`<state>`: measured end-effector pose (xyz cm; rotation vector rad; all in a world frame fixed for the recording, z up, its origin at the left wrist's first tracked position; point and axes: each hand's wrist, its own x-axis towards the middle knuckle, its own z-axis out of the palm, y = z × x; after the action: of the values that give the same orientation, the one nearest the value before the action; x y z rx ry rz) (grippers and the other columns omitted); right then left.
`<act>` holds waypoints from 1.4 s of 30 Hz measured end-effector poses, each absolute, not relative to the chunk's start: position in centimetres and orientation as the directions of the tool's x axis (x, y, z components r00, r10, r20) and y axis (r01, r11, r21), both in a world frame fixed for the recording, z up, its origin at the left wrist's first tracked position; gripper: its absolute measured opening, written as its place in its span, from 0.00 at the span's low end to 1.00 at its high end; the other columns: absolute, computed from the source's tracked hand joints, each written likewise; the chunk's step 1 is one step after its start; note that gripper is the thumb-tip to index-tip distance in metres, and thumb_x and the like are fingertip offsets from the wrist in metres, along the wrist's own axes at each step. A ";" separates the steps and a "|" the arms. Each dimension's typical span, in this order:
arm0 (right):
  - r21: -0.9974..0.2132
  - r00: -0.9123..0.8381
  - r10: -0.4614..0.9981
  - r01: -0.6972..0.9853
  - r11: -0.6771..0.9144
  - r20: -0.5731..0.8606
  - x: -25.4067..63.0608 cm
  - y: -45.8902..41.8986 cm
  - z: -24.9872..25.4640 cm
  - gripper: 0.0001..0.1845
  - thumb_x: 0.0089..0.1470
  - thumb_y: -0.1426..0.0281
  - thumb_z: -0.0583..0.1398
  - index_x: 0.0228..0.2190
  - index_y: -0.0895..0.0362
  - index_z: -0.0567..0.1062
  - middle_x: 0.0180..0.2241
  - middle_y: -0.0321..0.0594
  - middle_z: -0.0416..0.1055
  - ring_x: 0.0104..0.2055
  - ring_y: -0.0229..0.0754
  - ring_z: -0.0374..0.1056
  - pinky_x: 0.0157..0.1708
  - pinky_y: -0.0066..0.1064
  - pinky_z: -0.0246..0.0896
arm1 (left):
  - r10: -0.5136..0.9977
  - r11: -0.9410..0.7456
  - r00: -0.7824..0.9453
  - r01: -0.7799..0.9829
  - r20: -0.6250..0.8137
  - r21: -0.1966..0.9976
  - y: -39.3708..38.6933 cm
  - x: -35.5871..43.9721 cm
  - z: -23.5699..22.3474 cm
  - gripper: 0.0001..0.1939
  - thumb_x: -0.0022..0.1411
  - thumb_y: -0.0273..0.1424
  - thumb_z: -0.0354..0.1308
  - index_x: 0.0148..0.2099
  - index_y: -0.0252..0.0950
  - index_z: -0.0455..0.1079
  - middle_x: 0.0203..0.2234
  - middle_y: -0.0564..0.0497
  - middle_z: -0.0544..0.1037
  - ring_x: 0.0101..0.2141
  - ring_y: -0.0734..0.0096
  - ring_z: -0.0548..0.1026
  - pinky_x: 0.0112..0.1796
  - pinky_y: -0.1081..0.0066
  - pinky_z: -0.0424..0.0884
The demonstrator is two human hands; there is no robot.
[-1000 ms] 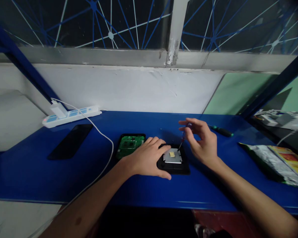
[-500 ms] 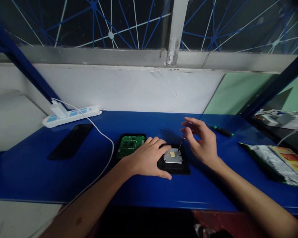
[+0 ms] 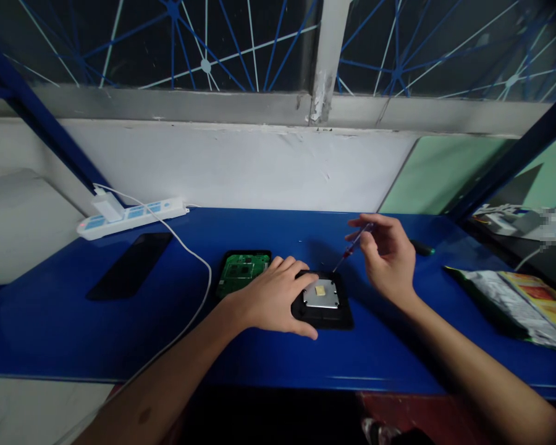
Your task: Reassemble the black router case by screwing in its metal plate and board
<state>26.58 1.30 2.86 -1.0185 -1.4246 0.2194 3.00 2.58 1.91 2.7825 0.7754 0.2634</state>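
A small black device case (image 3: 327, 316) lies on the blue table (image 3: 97, 327), with a square metal plate (image 3: 322, 294) and a yellow patch on top of it. My left hand (image 3: 274, 298) rests on the case's left side, fingers curled over its edge. My right hand (image 3: 389, 258) hovers above and to the right of the case, pinching a thin screwdriver (image 3: 349, 250) whose tip points down-left, just off the plate's far right corner. A green circuit board (image 3: 241, 272) in a black shell lies just left of my left hand.
A white power strip (image 3: 132, 216) with a plugged charger sits at the back left; its white cable (image 3: 199, 296) runs toward me. A dark phone (image 3: 132, 264) lies near it. A green-handled tool (image 3: 421, 249) lies behind my right hand. Foil snack packets (image 3: 514, 296) are at the right.
My right hand has lifted up and to the right, taking the screwdriver tip off the metal plate. My left hand stays on the case.
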 end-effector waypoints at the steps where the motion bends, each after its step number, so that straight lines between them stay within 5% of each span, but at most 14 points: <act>1: -0.687 0.205 0.678 0.433 0.583 0.705 26.6 1.3 2.8 0.12 0.61 0.71 0.58 0.47 0.53 0.72 0.40 0.41 0.78 0.33 0.38 0.77 0.32 0.34 0.76 | 0.528 -0.829 0.843 0.485 0.104 0.278 2.6 3.0 1.9 0.47 0.50 0.64 0.62 0.64 0.40 0.64 0.57 0.41 0.69 0.55 0.45 0.66 0.57 0.49 0.58; 31: -0.706 0.093 0.755 0.443 0.552 0.649 26.5 1.1 2.3 0.11 0.63 0.70 0.58 0.47 0.52 0.72 0.41 0.40 0.77 0.33 0.38 0.76 0.30 0.32 0.74 | 0.521 -0.838 0.848 0.487 0.097 0.245 2.6 3.0 1.9 0.48 0.50 0.63 0.63 0.64 0.39 0.63 0.58 0.41 0.69 0.56 0.46 0.65 0.57 0.52 0.58; 36: -0.615 0.054 0.680 0.483 0.623 0.732 26.5 1.3 2.6 0.07 0.58 0.69 0.65 0.41 0.50 0.77 0.37 0.36 0.71 0.34 0.36 0.72 0.30 0.30 0.73 | 0.521 -0.839 0.847 0.485 0.105 0.247 2.6 3.0 1.8 0.48 0.49 0.63 0.64 0.64 0.39 0.64 0.57 0.42 0.69 0.56 0.46 0.65 0.57 0.51 0.57; 42: -0.733 0.065 0.778 0.394 0.555 0.625 26.4 1.1 2.3 0.15 0.68 0.65 0.52 0.53 0.49 0.71 0.44 0.41 0.76 0.38 0.40 0.77 0.35 0.35 0.75 | 0.524 -0.835 0.846 0.488 0.097 0.253 2.6 3.0 1.8 0.48 0.50 0.64 0.62 0.64 0.39 0.63 0.57 0.41 0.69 0.56 0.46 0.65 0.57 0.51 0.57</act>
<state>26.36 1.07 2.33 -1.0320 -1.5504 0.3867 3.01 2.63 1.80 2.8049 0.7783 0.2390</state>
